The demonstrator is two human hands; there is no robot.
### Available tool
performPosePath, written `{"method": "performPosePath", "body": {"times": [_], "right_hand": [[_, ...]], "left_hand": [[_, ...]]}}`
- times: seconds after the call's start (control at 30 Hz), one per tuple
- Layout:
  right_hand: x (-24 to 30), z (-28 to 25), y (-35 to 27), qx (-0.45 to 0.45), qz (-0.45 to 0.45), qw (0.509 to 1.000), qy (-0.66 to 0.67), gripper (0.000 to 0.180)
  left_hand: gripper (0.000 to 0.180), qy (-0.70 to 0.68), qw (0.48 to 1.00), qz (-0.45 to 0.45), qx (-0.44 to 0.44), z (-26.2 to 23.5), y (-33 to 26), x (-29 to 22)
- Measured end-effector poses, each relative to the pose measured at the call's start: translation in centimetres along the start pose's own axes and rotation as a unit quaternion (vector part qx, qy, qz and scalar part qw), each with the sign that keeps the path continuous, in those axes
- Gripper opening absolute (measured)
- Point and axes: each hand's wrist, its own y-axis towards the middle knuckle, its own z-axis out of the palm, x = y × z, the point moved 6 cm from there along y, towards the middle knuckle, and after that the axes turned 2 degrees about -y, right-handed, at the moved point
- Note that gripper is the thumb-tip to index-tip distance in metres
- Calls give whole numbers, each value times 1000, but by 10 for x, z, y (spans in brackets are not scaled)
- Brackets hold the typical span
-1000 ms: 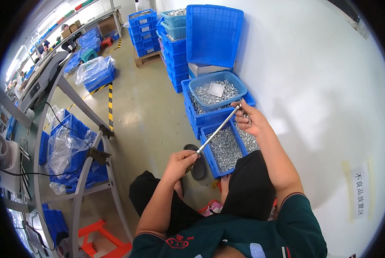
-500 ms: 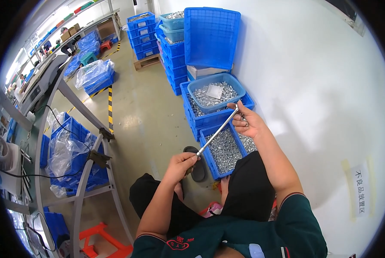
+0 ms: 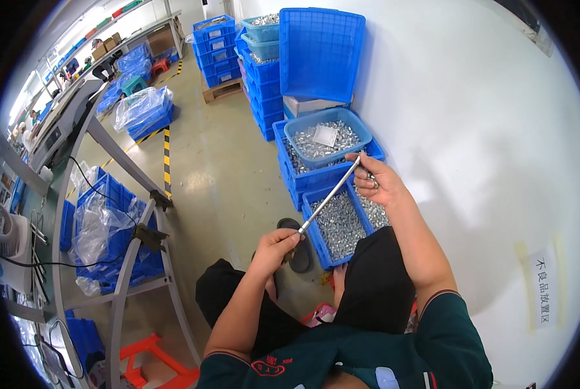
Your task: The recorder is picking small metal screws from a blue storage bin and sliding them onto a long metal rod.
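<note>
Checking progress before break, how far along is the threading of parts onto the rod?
Done: nothing clearly on the rod. In hand: left hand grips its lower end, right hand holds small parts at the tip. Left: the crate below is full of parts.

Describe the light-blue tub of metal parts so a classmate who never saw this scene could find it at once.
Start at the white wall and the blue crate stack before the seated person. The light-blue tub sits on top, beside the right hand. Unlike the square dark-blue crates, it is paler, round-cornered, with a white slip on its parts.

A thin metal rod [image 3: 329,196] is slanting up to the right (over a crate [image 3: 339,223] of small silvery parts), gripped at both ends.
</note>
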Motion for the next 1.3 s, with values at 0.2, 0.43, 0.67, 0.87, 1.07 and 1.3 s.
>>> {"method": "performPosePath", "body": {"times": [0.2, 0.43, 0.67, 0.87, 1.07, 1.3], "right_hand": [[8, 2, 0, -7, -83, 996, -8, 27], [2, 1, -2, -91, -66, 984, -137, 27], [-22, 19, -5, -27, 47, 977, -207, 30], [-52, 29, -5, -2, 133, 949, -284, 30], [-51, 15, -5, 6, 163, 968, -191, 28], [-43, -19, 4, -55, 170, 984, 8, 26]], "left_hand": [[23, -43, 997, -47, 33, 15, -3, -8], [22, -83, 996, -19, 39, 33, 5, -13], [21, -87, 996, -22, 19, 39, 21, -16], [20, -83, 996, -4, 17, 44, 32, -22], [22, -70, 997, -4, 15, 46, 35, -22], [22, -54, 998, -10, -7, 34, 29, -22]]}}
